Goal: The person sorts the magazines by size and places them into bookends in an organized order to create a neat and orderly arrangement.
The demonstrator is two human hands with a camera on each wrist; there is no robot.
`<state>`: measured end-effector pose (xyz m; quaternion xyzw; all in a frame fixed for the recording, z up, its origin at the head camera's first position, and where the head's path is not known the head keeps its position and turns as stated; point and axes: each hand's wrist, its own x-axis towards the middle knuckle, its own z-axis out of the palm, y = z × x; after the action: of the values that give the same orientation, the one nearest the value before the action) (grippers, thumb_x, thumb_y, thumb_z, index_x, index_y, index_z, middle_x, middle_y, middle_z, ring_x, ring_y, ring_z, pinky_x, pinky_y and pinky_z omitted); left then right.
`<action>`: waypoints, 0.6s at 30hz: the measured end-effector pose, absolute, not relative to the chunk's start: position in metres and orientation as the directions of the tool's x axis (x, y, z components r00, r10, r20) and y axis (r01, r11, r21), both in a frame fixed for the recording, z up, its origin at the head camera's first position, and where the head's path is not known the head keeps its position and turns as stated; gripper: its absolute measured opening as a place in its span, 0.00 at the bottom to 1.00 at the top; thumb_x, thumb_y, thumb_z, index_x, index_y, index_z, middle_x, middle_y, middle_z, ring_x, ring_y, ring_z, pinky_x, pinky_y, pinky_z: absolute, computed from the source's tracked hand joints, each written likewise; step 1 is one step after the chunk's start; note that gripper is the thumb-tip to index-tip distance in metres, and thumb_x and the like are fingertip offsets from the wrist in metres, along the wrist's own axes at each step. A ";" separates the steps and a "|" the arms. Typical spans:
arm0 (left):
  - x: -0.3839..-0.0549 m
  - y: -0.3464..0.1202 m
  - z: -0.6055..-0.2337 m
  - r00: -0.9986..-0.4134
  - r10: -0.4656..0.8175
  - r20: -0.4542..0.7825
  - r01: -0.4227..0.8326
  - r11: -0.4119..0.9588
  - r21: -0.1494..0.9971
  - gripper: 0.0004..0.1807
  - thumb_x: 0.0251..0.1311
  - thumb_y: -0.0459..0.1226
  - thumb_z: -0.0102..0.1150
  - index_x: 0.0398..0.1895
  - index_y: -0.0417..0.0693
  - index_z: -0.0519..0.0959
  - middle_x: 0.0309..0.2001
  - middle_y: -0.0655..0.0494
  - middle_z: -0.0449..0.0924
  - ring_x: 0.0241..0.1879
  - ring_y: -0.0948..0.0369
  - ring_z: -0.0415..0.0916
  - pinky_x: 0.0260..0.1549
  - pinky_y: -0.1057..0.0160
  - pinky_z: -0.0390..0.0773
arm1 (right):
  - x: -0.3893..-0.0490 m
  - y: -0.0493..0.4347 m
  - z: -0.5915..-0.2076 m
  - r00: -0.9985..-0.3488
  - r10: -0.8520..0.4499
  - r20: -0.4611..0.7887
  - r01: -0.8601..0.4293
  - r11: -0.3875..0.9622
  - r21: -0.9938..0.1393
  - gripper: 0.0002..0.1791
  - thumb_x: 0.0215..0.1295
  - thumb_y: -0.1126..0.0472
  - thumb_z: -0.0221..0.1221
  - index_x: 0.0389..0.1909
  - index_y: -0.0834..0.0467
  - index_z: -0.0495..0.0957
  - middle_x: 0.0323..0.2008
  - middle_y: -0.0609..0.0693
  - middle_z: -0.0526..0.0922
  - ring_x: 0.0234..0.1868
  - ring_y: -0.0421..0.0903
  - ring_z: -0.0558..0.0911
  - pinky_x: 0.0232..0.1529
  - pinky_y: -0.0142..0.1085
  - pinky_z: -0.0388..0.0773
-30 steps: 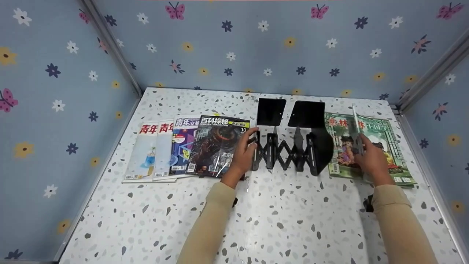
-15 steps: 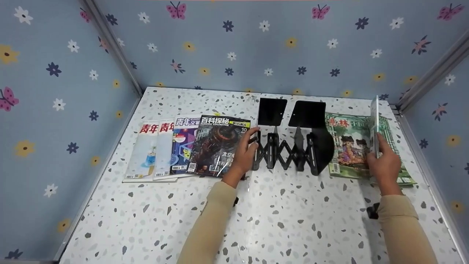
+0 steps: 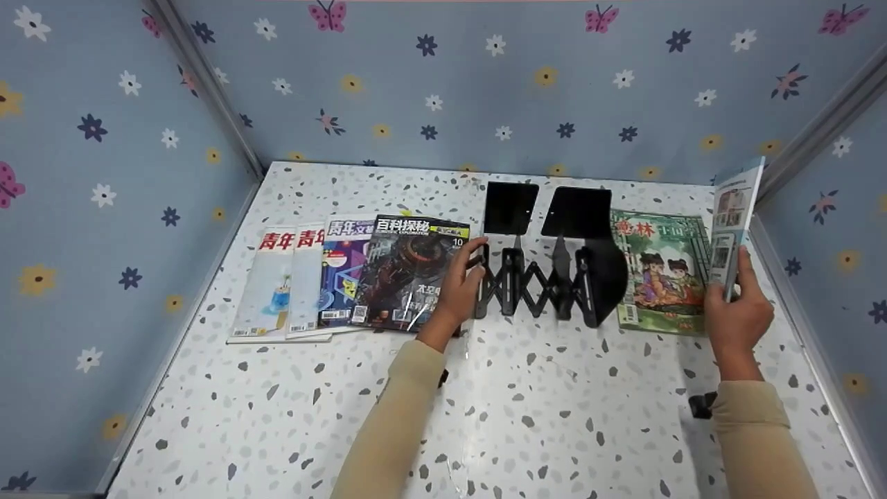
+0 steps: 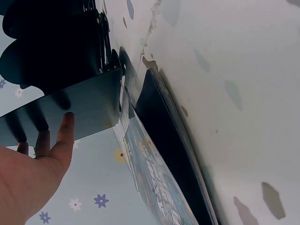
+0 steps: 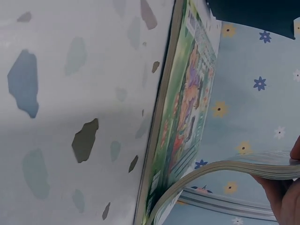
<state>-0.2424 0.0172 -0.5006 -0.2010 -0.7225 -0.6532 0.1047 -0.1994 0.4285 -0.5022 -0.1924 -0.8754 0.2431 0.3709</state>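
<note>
A black expandable book rack (image 3: pixel 581 211) with crisscross metal links lies across the middle of the table. My left hand (image 3: pixel 454 294) is at its left end, and in the left wrist view straight fingertips touch the black end panel (image 4: pixel 86 105). On the right, my right hand (image 3: pixel 740 315) pinches a magazine (image 3: pixel 734 204) and holds it up on edge, a side with small pictures facing left. In the right wrist view it curves up beside a flat green magazine (image 5: pixel 185 101), whose cover shows two cartoon children.
Several magazines lie fanned out on the left, topped by a dark one (image 3: pixel 395 277) close to my left hand. Flower-patterned walls (image 3: pixel 443 90) enclose the speckled white table (image 3: pixel 540 416) at the back and sides.
My right hand has moved right with the magazine, swinging it away from the green magazine, whose cover now shows more fully. The left hand has stayed at the rack.
</note>
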 end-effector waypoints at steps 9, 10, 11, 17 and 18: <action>-0.254 0.020 -0.518 -0.899 0.130 0.418 0.427 0.051 0.903 0.28 0.53 0.23 0.39 0.57 0.51 0.65 0.59 0.50 0.64 0.59 0.62 0.59 0.55 0.55 0.64 | -0.196 0.414 -0.488 -0.581 0.516 0.630 0.046 0.793 -0.607 0.32 0.53 0.60 0.51 0.59 0.32 0.60 0.47 0.49 0.78 0.15 0.15 0.62 0.16 0.18 0.55; -0.256 0.021 -0.522 -0.898 0.128 0.421 0.430 0.053 0.901 0.28 0.53 0.24 0.40 0.57 0.52 0.65 0.58 0.51 0.64 0.59 0.64 0.59 0.55 0.55 0.64 | -0.196 0.412 -0.486 -0.572 0.519 0.635 0.038 0.790 -0.611 0.32 0.53 0.61 0.51 0.59 0.32 0.60 0.48 0.48 0.78 0.16 0.14 0.62 0.17 0.17 0.55; -0.258 0.021 -0.526 -0.897 0.126 0.424 0.433 0.059 0.899 0.28 0.52 0.24 0.40 0.57 0.53 0.65 0.58 0.52 0.64 0.59 0.64 0.60 0.54 0.55 0.64 | -0.196 0.409 -0.484 -0.563 0.521 0.642 0.028 0.788 -0.615 0.32 0.53 0.61 0.50 0.59 0.33 0.61 0.48 0.48 0.78 0.17 0.13 0.63 0.17 0.17 0.55; -0.245 0.019 -0.503 -0.904 0.132 0.407 0.416 0.058 0.907 0.27 0.52 0.23 0.39 0.57 0.46 0.65 0.58 0.46 0.63 0.59 0.55 0.60 0.54 0.53 0.65 | -0.196 0.395 -0.470 -0.512 0.515 0.687 -0.063 0.775 -0.628 0.31 0.53 0.64 0.50 0.58 0.35 0.62 0.47 0.47 0.78 0.12 0.22 0.61 0.16 0.21 0.52; -0.242 0.018 -0.499 -0.907 0.131 0.399 0.409 0.057 0.911 0.27 0.52 0.23 0.39 0.57 0.46 0.65 0.59 0.45 0.63 0.59 0.54 0.60 0.53 0.52 0.65 | -0.196 0.392 -0.468 -0.504 0.508 0.698 -0.080 0.778 -0.624 0.32 0.53 0.64 0.50 0.58 0.36 0.63 0.47 0.47 0.78 0.11 0.24 0.60 0.15 0.22 0.52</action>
<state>-0.2422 0.0184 -0.4991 -0.1879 -0.7193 -0.6605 0.1050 -0.1957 0.3922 -0.4677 -0.1319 -0.8113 0.3062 0.4802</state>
